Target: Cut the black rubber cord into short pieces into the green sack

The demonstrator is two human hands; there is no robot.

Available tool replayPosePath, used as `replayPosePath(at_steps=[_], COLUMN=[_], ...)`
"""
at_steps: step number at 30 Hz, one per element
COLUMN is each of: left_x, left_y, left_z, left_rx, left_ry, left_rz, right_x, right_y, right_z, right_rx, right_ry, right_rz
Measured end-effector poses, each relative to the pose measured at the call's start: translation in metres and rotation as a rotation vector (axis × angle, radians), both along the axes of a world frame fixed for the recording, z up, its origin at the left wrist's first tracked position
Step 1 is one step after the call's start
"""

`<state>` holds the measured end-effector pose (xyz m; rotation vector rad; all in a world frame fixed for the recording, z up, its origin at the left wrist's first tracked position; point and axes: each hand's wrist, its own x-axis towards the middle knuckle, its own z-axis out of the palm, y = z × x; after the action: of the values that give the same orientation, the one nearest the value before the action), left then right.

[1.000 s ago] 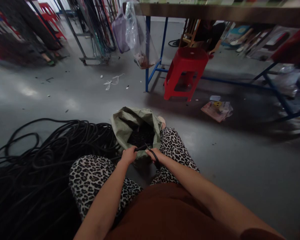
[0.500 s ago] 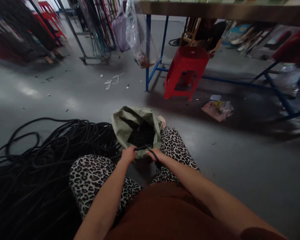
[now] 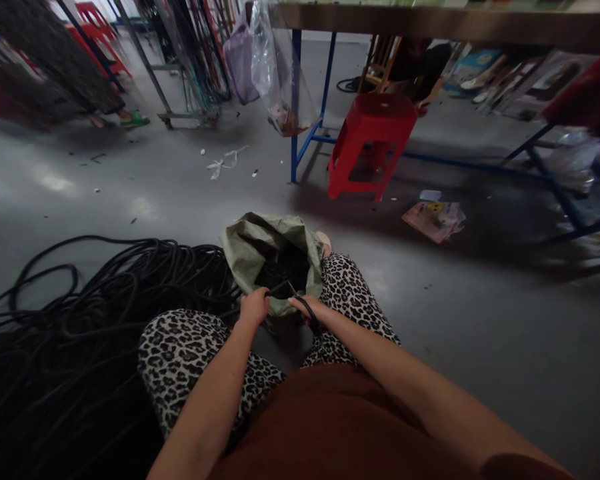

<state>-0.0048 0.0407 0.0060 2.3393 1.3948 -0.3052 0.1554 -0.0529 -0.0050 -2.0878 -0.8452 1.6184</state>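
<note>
A pale green woven sack [image 3: 241, 259] stands with its mouth open between my legs, with many short black pieces [image 3: 283, 270] inside. My left hand [image 3: 255, 307] is closed at the sack's near rim on a black cord [image 3: 279, 289], whose end sticks out over the opening. My right hand [image 3: 316, 309] grips black-handled scissors [image 3: 306, 307]. Their blades point up and left, close to the end of the cord; whether they touch it I cannot tell. To the left, a big heap of loose black cord [image 3: 130, 283] lies on the floor, running up against the sack.
A red plastic stool [image 3: 375, 137] stands ahead by a blue-legged table [image 3: 430, 23]. Clear plastic bags [image 3: 275, 63] hang from the table's corner. A printed packet [image 3: 435, 221] lies on the floor. At upper left are a rack [image 3: 180, 120] and another person's legs [image 3: 75, 73].
The scissors and the cord's end have shifted slightly, and the blades now show more plainly over the sack. My left hand has moved a little up and left. The person at upper left has stepped.
</note>
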Motion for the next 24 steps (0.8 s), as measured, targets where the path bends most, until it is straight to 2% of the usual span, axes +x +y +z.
replayPosePath(at_steps=[9, 24], left_x=[0.004, 0.005], left_y=[-0.002, -0.004], left_z=[0.006, 0.004], left_rx=[-0.011, -0.037], left_ry=[-0.031, -0.071], left_rz=[0.003, -0.079], right_x=[-0.003, -0.002], right_y=[-0.002, -0.001], right_z=[0.012, 0.011], right_rx=[-0.014, -0.008], right_ry=[0.091, 0.120], right_rz=[0.039, 0.070])
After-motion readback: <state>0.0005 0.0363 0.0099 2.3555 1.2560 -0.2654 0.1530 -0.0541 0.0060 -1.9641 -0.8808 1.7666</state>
